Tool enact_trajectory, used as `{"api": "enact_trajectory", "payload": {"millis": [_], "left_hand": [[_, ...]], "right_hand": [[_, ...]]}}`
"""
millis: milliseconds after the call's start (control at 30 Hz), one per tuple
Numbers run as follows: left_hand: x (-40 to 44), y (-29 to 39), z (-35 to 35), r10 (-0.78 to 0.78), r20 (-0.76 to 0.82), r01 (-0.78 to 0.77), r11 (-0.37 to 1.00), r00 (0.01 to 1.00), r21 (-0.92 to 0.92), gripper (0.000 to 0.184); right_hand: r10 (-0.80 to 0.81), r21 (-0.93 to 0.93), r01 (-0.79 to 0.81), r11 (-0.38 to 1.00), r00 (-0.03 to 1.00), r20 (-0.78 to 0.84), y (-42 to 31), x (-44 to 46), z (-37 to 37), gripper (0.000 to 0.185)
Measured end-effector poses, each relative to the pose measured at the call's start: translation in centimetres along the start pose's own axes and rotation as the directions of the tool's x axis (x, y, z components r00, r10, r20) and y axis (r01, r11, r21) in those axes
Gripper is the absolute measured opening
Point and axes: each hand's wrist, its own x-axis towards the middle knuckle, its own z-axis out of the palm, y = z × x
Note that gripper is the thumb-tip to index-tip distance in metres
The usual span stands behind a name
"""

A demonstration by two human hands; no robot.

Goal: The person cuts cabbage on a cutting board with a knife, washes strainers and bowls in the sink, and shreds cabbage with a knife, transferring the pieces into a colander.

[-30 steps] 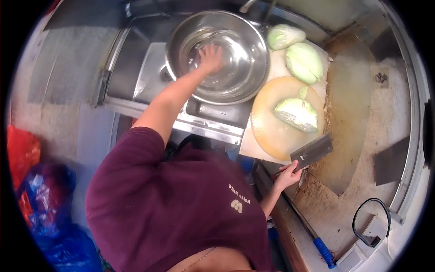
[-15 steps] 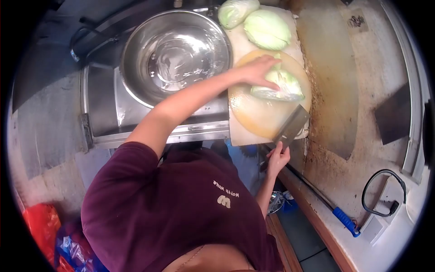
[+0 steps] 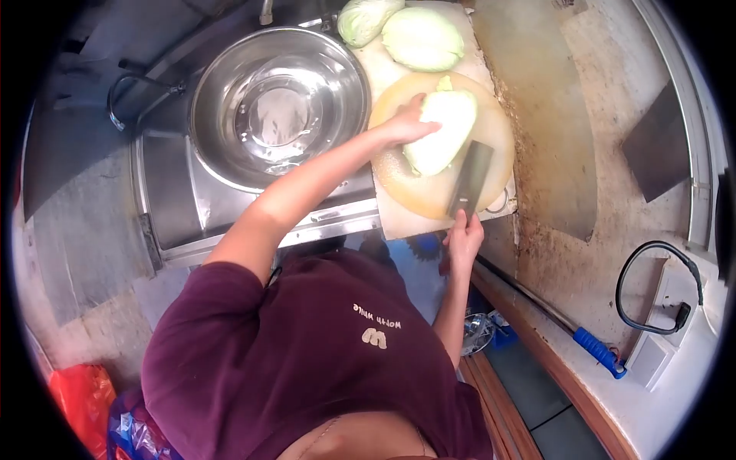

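Observation:
My left hand point(image 3: 415, 125) grips a pale green cabbage point(image 3: 448, 134) from its left side, the thumb over the top and the other fingers partly hidden behind it. The cabbage stands out very bright, and its surface detail is washed out. It rests on a round yellowish cutting board point(image 3: 399, 188). Closed round the handle of a cleaver point(image 3: 471, 176) is my right hand point(image 3: 464, 239), near the board's front edge. The wide blade lies over the board, just right of the cabbage and apart from it.
Two more cabbages point(image 3: 423, 40) point(image 3: 368, 21) lie behind the board. A large steel basin point(image 3: 207, 130) with some water sits in the sink point(image 3: 165, 172) at left. To the right are a stained panel point(image 3: 537, 115), a blue-handled rod point(image 3: 598, 353) and a black cable point(image 3: 621, 295).
My left hand has turned the cabbage from lying sideways to lengthwise. The cleaver has swung more upright and moved closer to the cabbage. The whole view has shifted slightly.

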Motion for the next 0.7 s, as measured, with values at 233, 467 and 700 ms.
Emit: {"api": "enact_trajectory", "payload": {"millis": [233,467,700], "left_hand": [[0.7,-3.2,0.5,0.018,-0.343,-0.059,0.992,0.939,-0.111,0.087],[-2.1,-3.5,2.6,-0.05,-0.398,-0.148,0.88,0.916,-0.452,0.075],[-3.8,-1.9,4.8,0.073,-0.502,-0.119,0.991,0.862,-0.06,0.064]], "right_hand": [[-0.113,-0.252,0.136,0.958,0.988,0.107,-2.5,1.4,2.7,0.026],[-0.226,-0.437,0.274,0.857,0.961,0.158,-6.8,-0.8,0.8,0.027],[-0.304,-0.406,0.293,0.866,0.952,0.038,-7.1,-2.0,-0.7,0.029]]}}
